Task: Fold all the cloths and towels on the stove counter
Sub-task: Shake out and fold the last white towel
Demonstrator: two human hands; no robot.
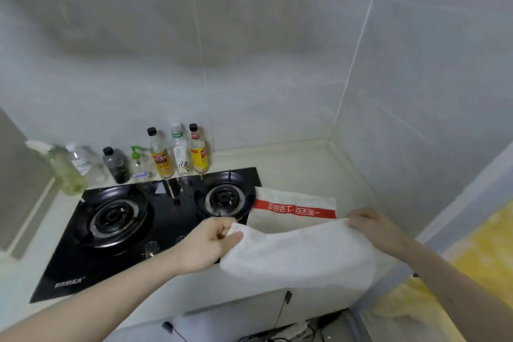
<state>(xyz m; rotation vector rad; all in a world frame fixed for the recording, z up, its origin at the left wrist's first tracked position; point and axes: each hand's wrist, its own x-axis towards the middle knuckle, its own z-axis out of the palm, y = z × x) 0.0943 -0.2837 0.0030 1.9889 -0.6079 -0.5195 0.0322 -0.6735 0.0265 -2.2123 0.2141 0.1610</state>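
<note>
Over the bench's right end, left hand [215, 241] and right hand [369, 223] each pinch a top corner of the white towel [299, 253], its long edge stretched crosswise between them.

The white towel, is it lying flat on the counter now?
No, both hands, left and right, hold the white towel up by its corners.

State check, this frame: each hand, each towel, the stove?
Left hand: pinches one top corner of the white towel.
Right hand: grips the other top corner.
White towel: lifted, hanging between the hands.
Red-striped cloth: lying flat on the counter.
Stove: no flame visible.
</note>
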